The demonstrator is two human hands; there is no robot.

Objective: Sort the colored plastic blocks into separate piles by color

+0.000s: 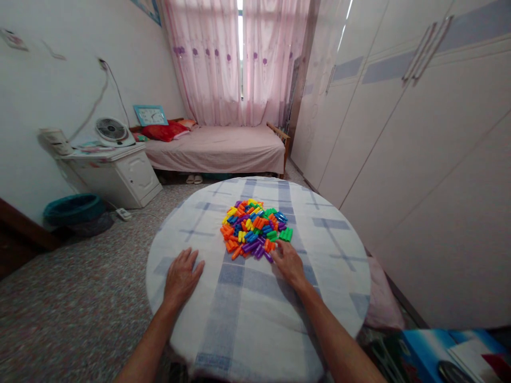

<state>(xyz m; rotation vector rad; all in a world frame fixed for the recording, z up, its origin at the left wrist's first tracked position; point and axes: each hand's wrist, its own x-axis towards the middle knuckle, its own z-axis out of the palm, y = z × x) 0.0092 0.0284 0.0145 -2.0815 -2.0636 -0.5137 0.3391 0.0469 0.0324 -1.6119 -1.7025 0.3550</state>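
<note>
A heap of small coloured plastic building pieces [255,226], orange, yellow, green, blue and purple, lies on a round table [255,330] covered with a white and blue checked cloth. My right hand [290,263] is at the near right edge of the heap, fingers bent and a little apart. Its fingertips meet or nearly meet an orange piece [270,246], with purple pieces just beside it; no firm hold shows. My left hand [181,276] rests flat on the cloth, left of the heap, fingers spread and holding nothing. A green piece [286,234] lies at the heap's right side.
Beyond the table stands a bed [223,149] with a pink sheet. White wardrobes [399,175] line the right side. On the left are a white cabinet [139,175] with a fan [113,131] and a teal bin [74,209]. A blue box [431,351] sits at lower right.
</note>
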